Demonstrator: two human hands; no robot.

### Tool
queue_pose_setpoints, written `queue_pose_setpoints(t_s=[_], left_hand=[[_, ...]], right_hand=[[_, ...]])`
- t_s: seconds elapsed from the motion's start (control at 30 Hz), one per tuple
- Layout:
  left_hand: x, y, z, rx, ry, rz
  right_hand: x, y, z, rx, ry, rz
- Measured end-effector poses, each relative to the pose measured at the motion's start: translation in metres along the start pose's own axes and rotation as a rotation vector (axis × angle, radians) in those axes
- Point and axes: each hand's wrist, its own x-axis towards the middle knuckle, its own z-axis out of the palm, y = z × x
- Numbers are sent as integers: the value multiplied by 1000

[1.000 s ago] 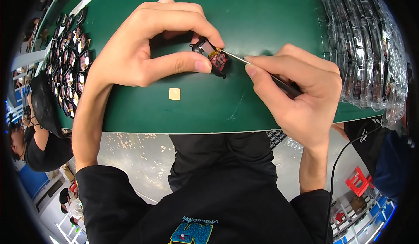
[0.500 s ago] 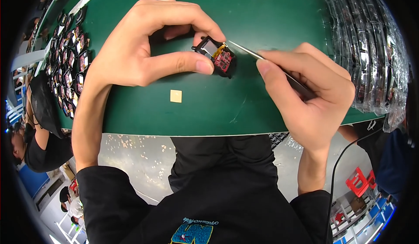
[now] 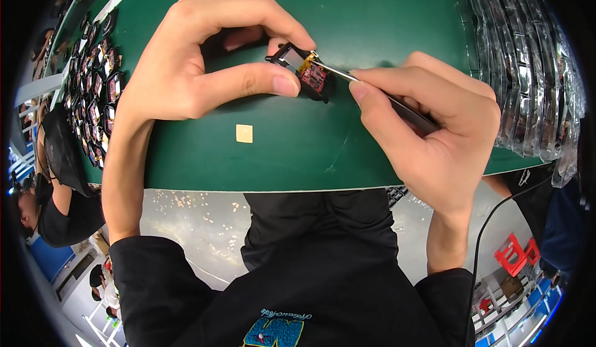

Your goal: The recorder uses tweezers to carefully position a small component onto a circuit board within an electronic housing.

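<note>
A: Where is the part, and how do the fingers stand?

B: The small black component point(image 3: 305, 72) sits tilted on the green surface point(image 3: 347, 136), clamped between thumb and forefinger of the left hand point(image 3: 198, 67). The right hand point(image 3: 428, 129) has its fingers closed on thin metal tweezers point(image 3: 372, 89), tip at the component's orange edge.

A: What could go wrong?

B: Probably a slip of the tip, scratching the red board, if the component pivots.

A: And against the earlier frame?

B: The component has risen slightly; the tweezers now touch it.

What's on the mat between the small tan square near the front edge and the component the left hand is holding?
Head view: only bare green mat lies between the tan square and the small component; the left hand's thumb reaches just above.
</note>
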Motion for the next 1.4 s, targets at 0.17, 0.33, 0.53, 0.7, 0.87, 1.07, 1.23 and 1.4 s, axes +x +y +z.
queue_pose_setpoints(t_s=[0.17,0.33,0.53,0.7,0.87,1.07,1.23,1.4], left_hand=[[1,-1,0,13,-12,-23],[0,3,1,29,15,-30],[0,5,0,57,-12,9],[0,-1,3,32,3,37],[1,0,1,8,-1,48],[0,-4,-3,-11,-43,38],[-2,-4,-4,-25,-53,21],[-1,-4,-4,-15,-63,25]], right_hand=[[0,1,2,-2,9,0],[-1,5,-1,19,31,-33],[-5,-1,0,-89,86,-62],[-2,-1,3,-134,70,-104],[-2,-1,3,-115,86,-100],[-1,-3,-3,20,16,41],[-2,-4,-3,67,-11,76],[-1,-4,-3,54,-26,75]])
